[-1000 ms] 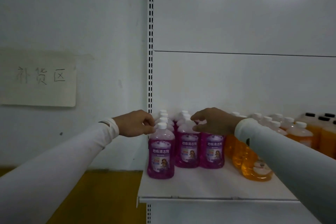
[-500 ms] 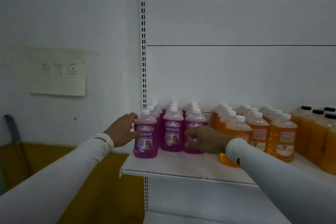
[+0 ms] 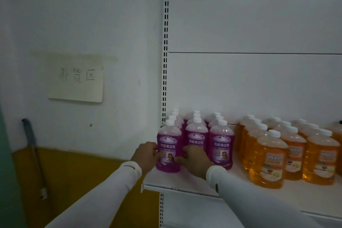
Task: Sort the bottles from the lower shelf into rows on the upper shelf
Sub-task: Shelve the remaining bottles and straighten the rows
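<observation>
Both hands lower than a second ago, off the caps; my left hand [image 3: 146, 157] and right hand [image 3: 194, 159] now clasp the front-left purple bottle [image 3: 168, 151] on the upper shelf [image 3: 185, 181]; judged: squaring its row.

Shelf [image 3: 185, 181] front strip bare; purple bottles [image 3: 196, 131], orange bottles [image 3: 288, 146] block behind.

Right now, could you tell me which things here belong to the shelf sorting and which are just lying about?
Part of the job:
purple bottles
front-left purple bottle, held between left hand and right hand
orange bottles
shelf

Just there:
paper sign
long-handled tool against the wall
</observation>
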Tool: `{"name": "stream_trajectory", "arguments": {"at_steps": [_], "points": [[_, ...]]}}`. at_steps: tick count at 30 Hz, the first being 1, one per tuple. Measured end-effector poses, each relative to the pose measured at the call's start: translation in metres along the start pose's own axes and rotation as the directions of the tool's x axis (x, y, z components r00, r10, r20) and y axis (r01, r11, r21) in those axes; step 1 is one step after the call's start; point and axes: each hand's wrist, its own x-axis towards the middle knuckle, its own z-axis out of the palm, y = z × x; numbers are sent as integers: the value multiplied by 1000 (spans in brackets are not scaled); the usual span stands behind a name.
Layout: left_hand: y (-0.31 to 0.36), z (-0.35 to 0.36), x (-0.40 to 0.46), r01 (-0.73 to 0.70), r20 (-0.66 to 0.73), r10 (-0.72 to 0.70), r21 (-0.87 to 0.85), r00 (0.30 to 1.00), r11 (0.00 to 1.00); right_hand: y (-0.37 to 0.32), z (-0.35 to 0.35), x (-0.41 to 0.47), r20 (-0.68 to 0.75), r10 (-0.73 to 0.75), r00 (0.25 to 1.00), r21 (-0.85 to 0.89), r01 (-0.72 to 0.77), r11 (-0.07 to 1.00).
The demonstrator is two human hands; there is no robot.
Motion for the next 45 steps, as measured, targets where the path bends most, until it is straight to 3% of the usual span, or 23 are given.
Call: {"name": "stream_trajectory", "arguments": {"at_steps": [13,16,20,24,28,36,42,45], "points": [[-16,-4,4,-115,66,113,37,991,993,1,4,-9,-45,59,997,-5,-60,998],[-11,-9,-8,-139,64,131,129,989,982,3,-4,-20,-86,52,995,-16,-53,998],[9,0,-28,-247,144,240,31,960,969,14,-19,-36,-178,78,981,62,-68,996],[38,24,-32,-298,168,301,-41,939,954,33,-36,-52,-167,128,978,24,-126,992],[61,49,-32,-337,185,329,9,926,942,58,-51,-63,-168,148,974,7,-149,989],[103,81,-15,-226,101,227,-18,969,974,98,-93,-77,-130,163,978,103,-150,983],[101,93,-24,-121,-49,118,-79,992,989,88,-66,-68,-106,-18,994,148,34,988],[97,89,-27,-105,-52,99,-135,994,985,79,-52,-54,-66,-71,995,135,80,988]]}}
